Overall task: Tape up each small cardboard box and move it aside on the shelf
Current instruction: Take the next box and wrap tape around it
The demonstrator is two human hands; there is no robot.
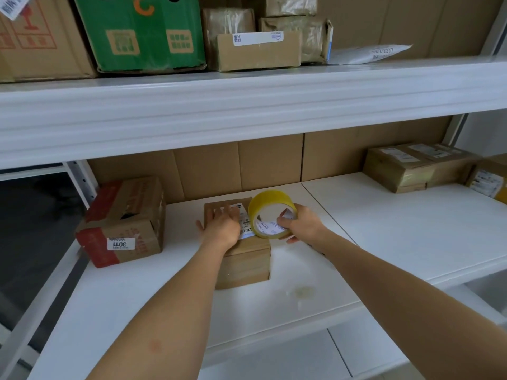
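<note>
A small brown cardboard box [244, 266] with a white label on its lid sits in the middle of the white shelf [384, 231]. My left hand [220, 224] lies flat on the box's top, fingers straight and spread. My right hand [303, 224] grips a roll of yellow tape [267, 200], holding it upright at the box's right top edge, thumb inside the core. Part of the label is hidden under the roll and my left hand.
A larger brown box with red bands and a "3011" sticker [123, 223] stands to the left. Taped parcels [417, 165] sit at the back right. The upper shelf carries a green box [140, 31] and several brown parcels. A faint stain [301, 292] marks the shelf front.
</note>
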